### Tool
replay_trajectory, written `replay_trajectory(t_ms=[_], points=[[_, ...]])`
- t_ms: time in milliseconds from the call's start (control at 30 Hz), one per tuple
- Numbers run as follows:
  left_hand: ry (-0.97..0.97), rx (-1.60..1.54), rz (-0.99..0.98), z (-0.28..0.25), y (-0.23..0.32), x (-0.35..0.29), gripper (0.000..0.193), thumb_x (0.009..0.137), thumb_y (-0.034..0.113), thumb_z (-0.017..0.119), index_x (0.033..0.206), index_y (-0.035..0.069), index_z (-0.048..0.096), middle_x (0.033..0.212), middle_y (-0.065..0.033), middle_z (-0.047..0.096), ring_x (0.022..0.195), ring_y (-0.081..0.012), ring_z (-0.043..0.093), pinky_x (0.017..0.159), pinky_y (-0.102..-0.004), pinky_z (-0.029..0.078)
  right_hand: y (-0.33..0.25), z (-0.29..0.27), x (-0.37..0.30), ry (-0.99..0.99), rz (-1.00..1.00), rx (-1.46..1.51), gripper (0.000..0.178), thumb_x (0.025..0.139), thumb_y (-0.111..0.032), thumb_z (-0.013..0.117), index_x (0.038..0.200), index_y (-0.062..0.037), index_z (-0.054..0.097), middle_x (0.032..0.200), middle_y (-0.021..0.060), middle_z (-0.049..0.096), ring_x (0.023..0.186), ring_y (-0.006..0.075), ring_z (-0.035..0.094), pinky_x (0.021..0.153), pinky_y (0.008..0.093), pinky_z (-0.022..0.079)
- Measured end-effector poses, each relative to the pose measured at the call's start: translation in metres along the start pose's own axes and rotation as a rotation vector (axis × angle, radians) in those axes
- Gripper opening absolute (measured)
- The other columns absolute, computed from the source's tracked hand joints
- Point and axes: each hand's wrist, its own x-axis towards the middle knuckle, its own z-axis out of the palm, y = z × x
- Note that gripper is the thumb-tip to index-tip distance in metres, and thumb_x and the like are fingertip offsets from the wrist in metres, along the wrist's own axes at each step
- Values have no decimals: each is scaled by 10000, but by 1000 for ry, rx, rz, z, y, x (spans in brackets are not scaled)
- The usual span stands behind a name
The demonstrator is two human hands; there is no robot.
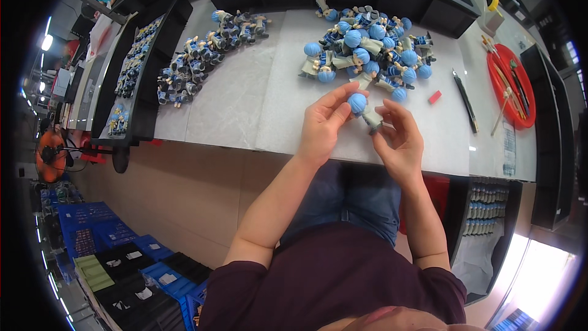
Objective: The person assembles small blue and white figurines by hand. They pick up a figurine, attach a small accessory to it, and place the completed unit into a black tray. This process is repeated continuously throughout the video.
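Over the near edge of the table I hold a small figurine with ribbed blue hair and a pale grey robe. My left hand pinches it at the head between thumb and fingers. At its lower end, the thumb and curled fingers of my right hand close around the feet. Just beyond my hands lies a loose pile of like blue-haired figurines, some face up and some turned over. A second group of figurines, with darker legs showing, lies in a curved band farther left.
A black tray of figurines spans the back; another black tray stands left. At right lie a red block, a black pen-like tool and a red dish holding tools. Lower right, a black bin holds rows of figurines.
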Motion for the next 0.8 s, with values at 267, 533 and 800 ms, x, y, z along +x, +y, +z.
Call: replay_trajectory(t_ms=[267,533,800], points=[[-27,24,50,0,-2,2,368,866,-39,375,1229,-13,430,1164,-151,519,1079,-225,514,939,-328,388,-4,0,0,-9,-21,-11,528,715,47,618,1204,-18,431,1079,116,510,1016,178,503,799,297,477],[-38,51,73,-1,-3,2,371,862,-56,361,1223,-10,438,1167,-151,516,1084,-235,514,937,-323,390,-1,0,0,-6,-24,-7,531,729,27,655,1206,-10,424,1074,118,513,1014,177,502,808,294,472],[43,64,3,2,-2,0,305,877,47,482,1177,-12,486,1107,-127,561,993,-175,556,861,-283,439,-2,-2,0,-6,34,107,380,836,-43,567,1187,2,430,1051,118,523,936,155,531,783,278,472]])
